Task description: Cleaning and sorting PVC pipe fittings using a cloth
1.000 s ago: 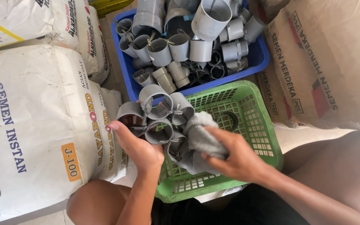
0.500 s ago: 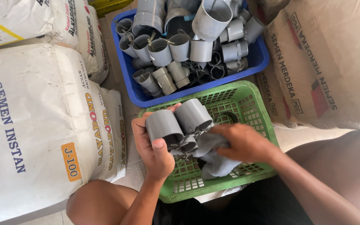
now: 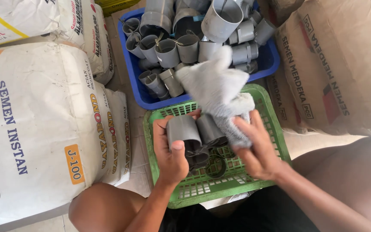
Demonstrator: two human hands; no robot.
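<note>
My left hand (image 3: 171, 151) grips a tied bunch of short grey plastic pipe fittings (image 3: 194, 135) and holds it over the green basket (image 3: 271, 118). My right hand (image 3: 256, 148) holds a whitish-grey cloth (image 3: 217, 88) pressed against the right side of the bunch, and the cloth's loose end flares upward. More fittings of the bunch hang below my left palm, partly hidden. Behind the green basket stands a blue crate (image 3: 136, 79) piled with several grey pipe fittings (image 3: 181, 45) of different sizes.
Large white cement sacks (image 3: 35, 124) are stacked at the left, and brown paper sacks (image 3: 340, 64) at the right. My bare knees (image 3: 95, 210) flank the green basket at the bottom. A strip of pale floor shows beneath the basket.
The bunch of fittings has been lifted and turned in my left hand. The cloth has moved from under the bunch to its upper right side, its end now fanned upward.
</note>
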